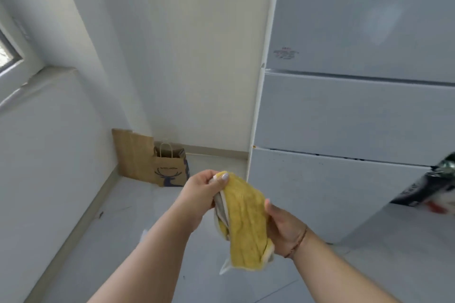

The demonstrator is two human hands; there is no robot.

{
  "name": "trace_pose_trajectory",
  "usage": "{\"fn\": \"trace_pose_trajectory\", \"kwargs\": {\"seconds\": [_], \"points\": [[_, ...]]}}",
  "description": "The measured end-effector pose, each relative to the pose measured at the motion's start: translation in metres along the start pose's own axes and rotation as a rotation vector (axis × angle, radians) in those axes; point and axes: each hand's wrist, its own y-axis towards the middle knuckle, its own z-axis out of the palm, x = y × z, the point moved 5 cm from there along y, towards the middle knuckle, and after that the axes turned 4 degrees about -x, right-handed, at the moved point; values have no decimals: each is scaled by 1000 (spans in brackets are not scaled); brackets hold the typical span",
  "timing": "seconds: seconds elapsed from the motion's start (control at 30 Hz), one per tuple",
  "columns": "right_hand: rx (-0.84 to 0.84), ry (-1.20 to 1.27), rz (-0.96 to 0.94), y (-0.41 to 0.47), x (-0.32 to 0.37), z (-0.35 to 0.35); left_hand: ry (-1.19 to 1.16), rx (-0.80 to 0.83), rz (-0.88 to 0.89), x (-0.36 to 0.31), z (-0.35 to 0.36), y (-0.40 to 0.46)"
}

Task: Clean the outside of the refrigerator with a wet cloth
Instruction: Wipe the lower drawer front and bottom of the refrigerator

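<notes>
I see the folded yellow cloth [243,224] held in the air in front of the white refrigerator [344,110], not touching it. The left hand [204,192] pinches its upper end with thumb and curled fingers; the right hand [285,229] grips its lower right edge. A red-printed label [285,53] on the upper door is possibly a warning notice; its text is unreadable. In the corner, a brown paper bag [170,167] with a deer print stands against cardboard [133,152]; contents not visible.

Bare forearms; thin red cord bracelet [296,243] on right wrist.
</notes>
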Motion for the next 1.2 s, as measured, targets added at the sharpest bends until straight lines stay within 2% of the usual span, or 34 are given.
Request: {"fn": "trace_pose_trajectory", "kwargs": {"seconds": [0.23,0.43,0.6,0.77,1.1,1.2], "points": [[-435,-88,-87,-42,52,-106,102,15,-124,23,96,56],[-702,-68,-180,-70,100,-182,218,-163,-131,26,130,110],[-790,-106,-259,-78,119,-215,284,-228,-149,35,131,146],[-861,-123,-261,-82,119,-236,335,-261,-161,47,123,182],[-990,-8,-287,-100,96,-266,361,-184,-107,55,129,245],[-1034,9,-292,-103,92,-273,331,-220,-92,60,125,250]]}}
